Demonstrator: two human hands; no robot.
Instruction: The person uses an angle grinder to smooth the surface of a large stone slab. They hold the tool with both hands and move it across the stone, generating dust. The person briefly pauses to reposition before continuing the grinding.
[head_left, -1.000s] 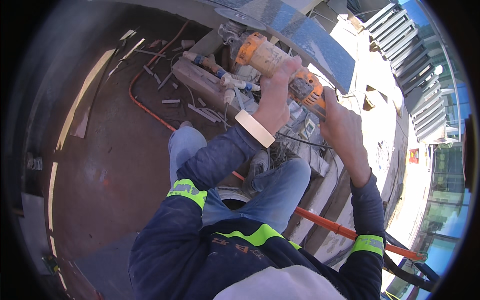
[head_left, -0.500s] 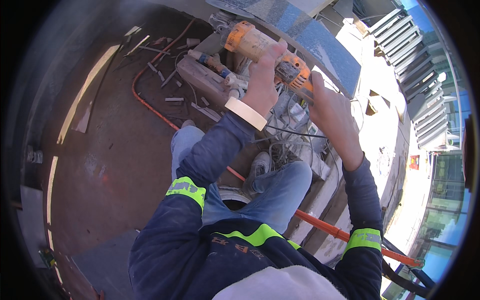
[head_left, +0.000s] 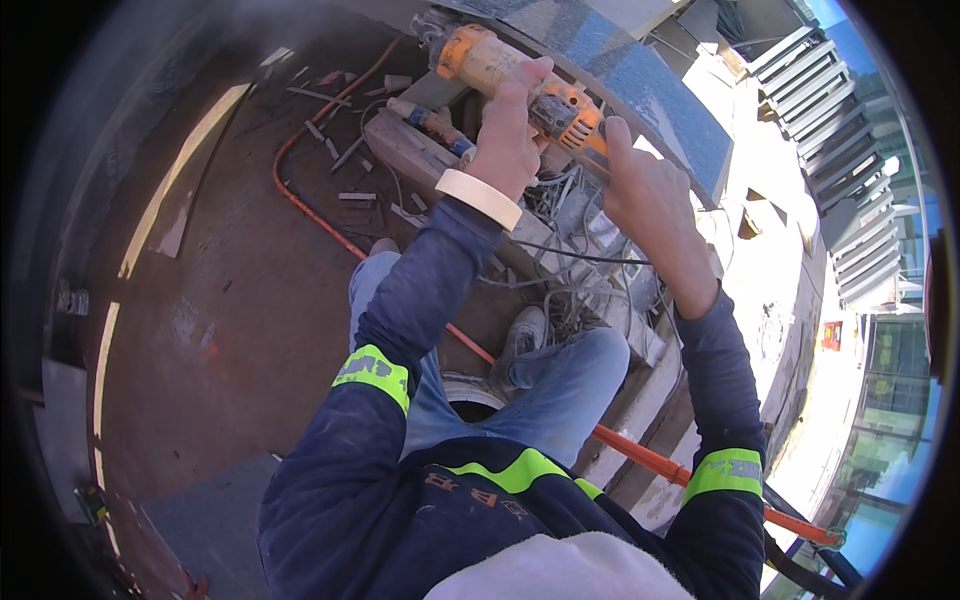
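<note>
Both my hands are closed around a dusty orange angle grinder point(head_left: 492, 66). My left hand point(head_left: 507, 135) wraps its body near the middle, with a roll of cream tape point(head_left: 478, 199) round that wrist. My right hand point(head_left: 648, 196) grips the rear end, by the vents. The grinder's head points to the far left, at the near edge of a grey-blue stone slab point(head_left: 640, 85); its disc is hard to make out there. Pale dust hangs in the air beyond the head. A second power tool point(head_left: 432, 122), dusty with a blue part, lies on a block below my left hand.
An orange hose point(head_left: 287, 190) curves across the brown floor among offcuts and scraps. Tangled cables point(head_left: 580, 290) lie between my shoes and the slab. An orange pole point(head_left: 650, 458) runs out to the lower right. Stacked grey metal strips point(head_left: 835, 170) stand at the far right.
Both hands have shifted the grinder a little to the left and toward the slab's far left end. More dust hangs at the upper left. My grip looks the same.
</note>
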